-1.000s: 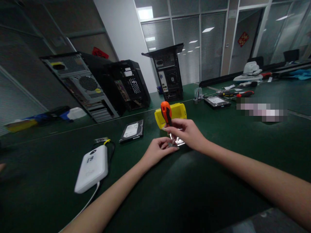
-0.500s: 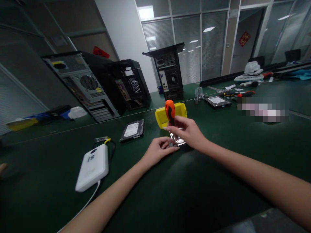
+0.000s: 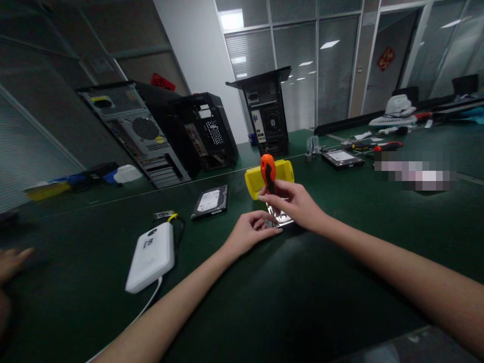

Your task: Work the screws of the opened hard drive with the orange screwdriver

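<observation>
My right hand (image 3: 293, 201) grips an orange and black screwdriver (image 3: 268, 171), held upright with its tip down at a shiny metal part (image 3: 283, 218). My left hand (image 3: 252, 232) is at the left edge of that part, fingers curled and thumb stretched along its near side; whatever lies between them is too small to name. Just behind the hands stands a yellow tray (image 3: 255, 182). A hard drive (image 3: 210, 201) lies to the left of it on the green table (image 3: 302, 292).
A white power bank (image 3: 151, 257) with a cable is at left. Behind stand computer cases (image 3: 139, 131), (image 3: 206, 131) and a third case (image 3: 266, 113). Another hard drive (image 3: 342, 158) and pliers (image 3: 387, 146) lie at right. Another person's hand (image 3: 13, 263) shows at the left edge.
The view has shifted slightly, moving the scene a little to the right. More of the other person's hand shows at the left edge. My hands keep nearly the same pose.
</observation>
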Action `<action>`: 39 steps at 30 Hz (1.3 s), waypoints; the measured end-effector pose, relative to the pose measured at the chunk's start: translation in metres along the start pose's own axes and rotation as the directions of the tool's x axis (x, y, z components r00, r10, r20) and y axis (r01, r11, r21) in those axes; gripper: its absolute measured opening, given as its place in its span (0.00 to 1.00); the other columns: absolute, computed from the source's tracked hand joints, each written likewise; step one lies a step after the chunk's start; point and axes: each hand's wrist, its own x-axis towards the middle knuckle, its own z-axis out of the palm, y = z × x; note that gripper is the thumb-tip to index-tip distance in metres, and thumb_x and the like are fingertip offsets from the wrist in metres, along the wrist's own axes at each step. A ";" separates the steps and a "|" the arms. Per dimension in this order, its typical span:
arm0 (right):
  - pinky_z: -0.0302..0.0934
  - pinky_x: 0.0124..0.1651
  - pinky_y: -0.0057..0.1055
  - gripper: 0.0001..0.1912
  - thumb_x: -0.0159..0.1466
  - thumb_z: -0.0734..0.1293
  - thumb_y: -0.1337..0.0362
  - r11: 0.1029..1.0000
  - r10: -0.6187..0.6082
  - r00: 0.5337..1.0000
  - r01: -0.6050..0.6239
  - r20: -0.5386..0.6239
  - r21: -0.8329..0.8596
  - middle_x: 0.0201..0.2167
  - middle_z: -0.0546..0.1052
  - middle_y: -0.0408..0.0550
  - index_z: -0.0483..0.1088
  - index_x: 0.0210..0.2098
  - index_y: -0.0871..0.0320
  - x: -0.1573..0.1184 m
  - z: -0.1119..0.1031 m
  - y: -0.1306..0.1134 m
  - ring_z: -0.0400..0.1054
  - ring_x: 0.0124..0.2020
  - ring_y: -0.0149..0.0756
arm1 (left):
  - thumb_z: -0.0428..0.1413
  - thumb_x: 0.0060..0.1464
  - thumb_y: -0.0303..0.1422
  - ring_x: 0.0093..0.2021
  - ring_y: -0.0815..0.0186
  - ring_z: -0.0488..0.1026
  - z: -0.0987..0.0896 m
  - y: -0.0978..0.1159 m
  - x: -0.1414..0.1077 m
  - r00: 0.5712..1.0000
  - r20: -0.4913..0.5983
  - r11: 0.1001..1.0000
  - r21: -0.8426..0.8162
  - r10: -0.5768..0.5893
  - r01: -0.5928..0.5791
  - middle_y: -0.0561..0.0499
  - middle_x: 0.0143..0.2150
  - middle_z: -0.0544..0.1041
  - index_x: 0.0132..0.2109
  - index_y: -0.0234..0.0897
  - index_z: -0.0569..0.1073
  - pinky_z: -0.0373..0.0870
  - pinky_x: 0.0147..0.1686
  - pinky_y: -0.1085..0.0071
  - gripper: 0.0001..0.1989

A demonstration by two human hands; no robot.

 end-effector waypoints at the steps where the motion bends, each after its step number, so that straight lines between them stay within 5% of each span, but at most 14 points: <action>1: 0.61 0.31 0.27 0.14 0.59 0.67 0.56 1.000 0.006 1.000 -0.006 0.000 0.003 0.31 0.74 0.46 0.71 0.37 0.60 0.000 0.000 0.001 0.65 0.27 0.28 | 0.64 0.44 0.43 0.23 0.72 0.52 0.000 0.000 0.000 1.000 -0.001 1.000 -0.005 -0.003 0.003 0.61 0.20 0.54 0.39 0.32 0.76 0.51 0.25 0.75 0.19; 11: 0.58 0.26 0.26 0.13 0.58 0.69 0.56 0.999 0.000 1.000 0.001 -0.015 0.034 0.27 0.70 0.42 0.68 0.35 0.59 0.002 0.004 0.006 0.62 0.24 0.27 | 0.64 0.44 0.42 0.23 0.72 0.54 0.000 0.000 0.000 1.000 0.002 1.000 -0.015 0.009 -0.009 0.61 0.21 0.56 0.39 0.32 0.76 0.51 0.25 0.75 0.19; 18: 0.60 0.34 0.29 0.15 0.58 0.68 0.54 0.997 -0.053 0.998 0.052 -0.021 -0.060 0.31 0.72 0.45 0.68 0.34 0.60 0.007 0.007 0.006 0.64 0.30 0.30 | 0.64 0.44 0.42 0.23 0.72 0.56 0.001 0.006 0.000 0.999 -0.035 1.000 0.009 0.007 -0.007 0.60 0.20 0.60 0.38 0.32 0.77 0.53 0.25 0.75 0.18; 23: 0.56 0.30 0.28 0.16 0.57 0.69 0.52 0.990 -0.061 0.997 0.056 -0.040 -0.133 0.27 0.70 0.44 0.69 0.32 0.61 0.009 0.010 0.005 0.61 0.27 0.29 | 0.63 0.46 0.38 0.25 0.70 0.62 0.002 0.009 -0.001 0.982 -0.180 0.998 0.042 0.061 -0.055 0.54 0.24 0.71 0.33 0.32 0.78 0.58 0.27 0.73 0.12; 27: 0.58 0.33 0.29 0.16 0.58 0.68 0.52 0.991 -0.070 0.994 0.059 -0.086 -0.124 0.30 0.73 0.46 0.70 0.34 0.60 0.008 0.008 0.009 0.64 0.30 0.31 | 0.62 0.47 0.39 0.27 0.68 0.64 0.001 0.008 -0.002 0.979 -0.175 0.991 0.105 0.103 -0.086 0.48 0.31 0.77 0.34 0.32 0.79 0.59 0.29 0.72 0.13; 39: 0.61 0.36 0.30 0.17 0.58 0.68 0.52 0.996 -0.051 0.995 0.044 -0.080 -0.081 0.32 0.74 0.46 0.70 0.36 0.60 0.004 0.004 0.007 0.66 0.33 0.31 | 0.62 0.47 0.43 0.23 0.71 0.58 0.001 0.005 0.000 0.995 -0.081 0.995 0.095 0.050 -0.042 0.54 0.21 0.68 0.35 0.32 0.80 0.57 0.26 0.73 0.16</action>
